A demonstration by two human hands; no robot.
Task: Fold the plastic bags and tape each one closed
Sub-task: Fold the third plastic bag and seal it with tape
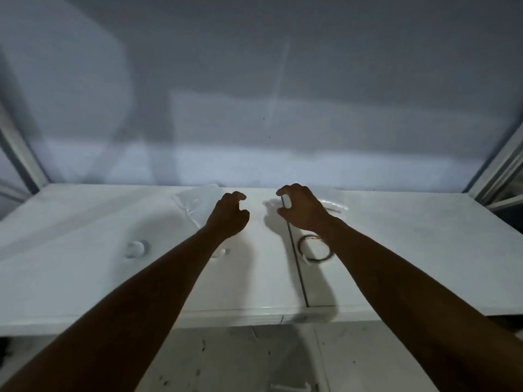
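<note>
Both bare forearms reach forward over the white table (410,250), palms down and wrists raised a little above it. The left hand (229,215) hovers beyond the tape roll (315,248) and to its left. Its fingers (236,196) are hooked downward like a claw and the thumb is bent under them with a gap between; nothing shows in that gap. The right hand (304,207) hangs just beyond the tape roll, almost straight past it. Its fingers are arched over and the thumb curves in from below, so the two form a C. A pale patch sits inside that C, and I cannot tell whether it is something pinched or only the bright tabletop seen through the gap.

The tape roll lies flat, partly covered by the right forearm. One clear plastic bag (196,200) lies crumpled on the table, farther out than the roll and well to its left, just beside the left hand. A second plastic bag (334,205) lies beyond the roll, partly hidden by the right hand. A small pale lump (135,247), too blurred to name, sits level with the roll, far to its left.
</note>
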